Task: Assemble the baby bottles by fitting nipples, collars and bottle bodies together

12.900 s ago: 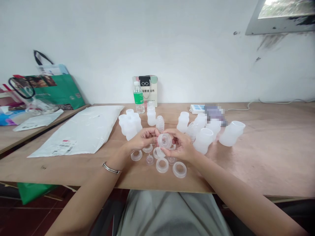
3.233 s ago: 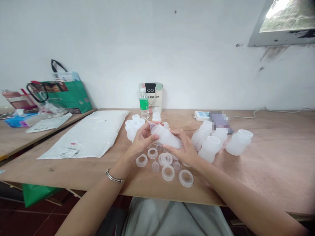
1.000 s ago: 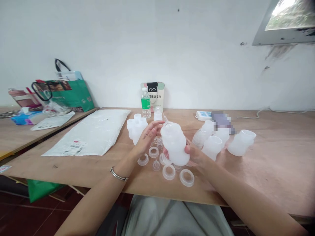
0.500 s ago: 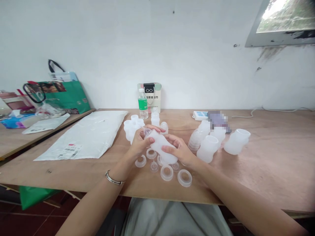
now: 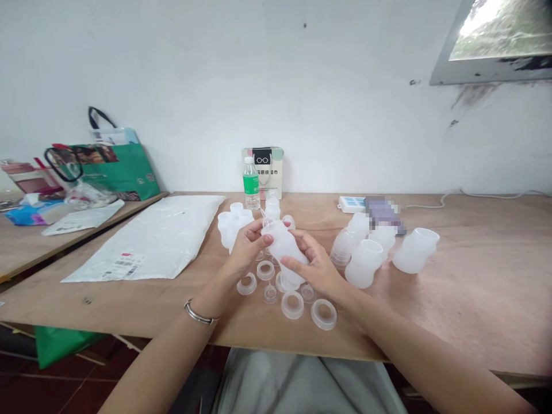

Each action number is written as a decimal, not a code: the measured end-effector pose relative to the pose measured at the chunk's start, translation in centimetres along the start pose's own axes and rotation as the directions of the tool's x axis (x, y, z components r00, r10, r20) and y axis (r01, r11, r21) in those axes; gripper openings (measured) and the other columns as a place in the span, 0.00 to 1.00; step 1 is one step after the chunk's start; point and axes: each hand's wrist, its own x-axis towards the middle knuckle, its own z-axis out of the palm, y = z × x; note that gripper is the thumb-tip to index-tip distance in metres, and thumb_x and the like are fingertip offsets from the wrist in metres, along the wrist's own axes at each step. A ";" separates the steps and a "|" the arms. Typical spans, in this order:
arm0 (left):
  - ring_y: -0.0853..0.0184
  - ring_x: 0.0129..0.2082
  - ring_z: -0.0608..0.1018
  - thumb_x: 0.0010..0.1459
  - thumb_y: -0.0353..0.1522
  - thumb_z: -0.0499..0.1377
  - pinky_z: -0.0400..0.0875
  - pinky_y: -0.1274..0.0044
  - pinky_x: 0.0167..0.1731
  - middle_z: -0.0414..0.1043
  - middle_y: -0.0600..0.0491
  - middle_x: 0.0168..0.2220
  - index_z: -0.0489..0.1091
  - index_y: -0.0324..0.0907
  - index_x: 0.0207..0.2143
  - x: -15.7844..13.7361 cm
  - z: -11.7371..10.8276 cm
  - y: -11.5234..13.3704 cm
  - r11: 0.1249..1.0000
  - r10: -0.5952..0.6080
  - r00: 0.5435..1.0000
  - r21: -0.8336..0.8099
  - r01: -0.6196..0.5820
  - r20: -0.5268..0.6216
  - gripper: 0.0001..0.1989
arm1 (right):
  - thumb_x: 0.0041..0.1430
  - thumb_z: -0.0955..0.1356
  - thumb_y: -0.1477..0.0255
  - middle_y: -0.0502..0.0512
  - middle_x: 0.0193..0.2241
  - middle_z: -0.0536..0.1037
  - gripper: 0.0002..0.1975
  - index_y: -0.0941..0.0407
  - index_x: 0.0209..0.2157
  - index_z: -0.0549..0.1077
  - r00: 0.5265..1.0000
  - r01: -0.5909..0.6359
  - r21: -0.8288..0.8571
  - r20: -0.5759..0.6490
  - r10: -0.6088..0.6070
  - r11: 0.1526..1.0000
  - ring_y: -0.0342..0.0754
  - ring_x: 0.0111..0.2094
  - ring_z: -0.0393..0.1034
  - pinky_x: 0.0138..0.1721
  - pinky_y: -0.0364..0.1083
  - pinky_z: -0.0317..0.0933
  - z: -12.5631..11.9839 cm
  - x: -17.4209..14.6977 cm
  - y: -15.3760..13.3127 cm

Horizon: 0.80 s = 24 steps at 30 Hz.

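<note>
Left hand (image 5: 251, 247): I saw its thumb and fingers pinching the bottle (image 5: 282, 244) near the neck.
Right hand (image 5: 311, 261): I had it closed round the lower body, thumb on the near side.
Bottle: it was tilted between both hands, its clear teat (image 5: 267, 223) up and to the left; I could not tell whether its base touched anything.
Rings (image 5: 292, 315): these lay scattered just below the hands, loose teats (image 5: 270, 294) among them.
White bottles (image 5: 362, 267): several stood right of the right hand; a cluster (image 5: 232, 227) stood beyond the left.
Surface (image 5: 474, 287): at its back, a water bottle (image 5: 251, 187) stood before a paper bag (image 5: 272, 181).
Left side: a mailer (image 5: 150, 236) lay flat.
</note>
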 end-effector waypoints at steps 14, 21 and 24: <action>0.56 0.47 0.75 0.49 0.52 0.60 0.72 0.69 0.42 0.73 0.45 0.49 0.72 0.43 0.47 -1.1 0.7 2.3 0.967 0.228 0.970 0.099 -0.236 0.078 0.29 | 0.54 0.71 0.65 0.55 0.52 0.70 0.24 0.46 0.51 0.61 0.996 0.083 -0.095 0.032 -0.080 0.992 0.53 0.53 0.64 0.51 0.53 0.61 0.7 -0.6 -2.2; 0.65 0.40 0.77 0.57 0.35 0.60 0.71 0.76 0.39 0.78 0.52 0.40 0.76 0.47 0.40 -1.1 1.1 3.2 0.952 0.159 0.987 0.264 -0.154 0.002 0.09 | 0.51 0.72 0.66 0.58 0.46 0.72 0.29 0.52 0.52 0.58 0.999 0.035 -0.239 0.045 -0.025 0.970 0.53 0.45 0.69 0.44 0.52 0.64 0.0 -0.8 -1.9; 0.64 0.41 0.77 0.57 0.36 0.60 0.72 0.75 0.39 0.78 0.52 0.41 0.77 0.47 0.38 -1.3 1.4 3.5 0.969 0.129 0.992 0.211 -0.127 0.002 0.08 | 0.52 0.71 0.65 0.58 0.47 0.73 0.29 0.52 0.53 0.59 0.996 0.060 -0.241 0.079 -0.042 0.969 0.54 0.46 0.69 0.45 0.52 0.64 -0.4 -0.9 -1.8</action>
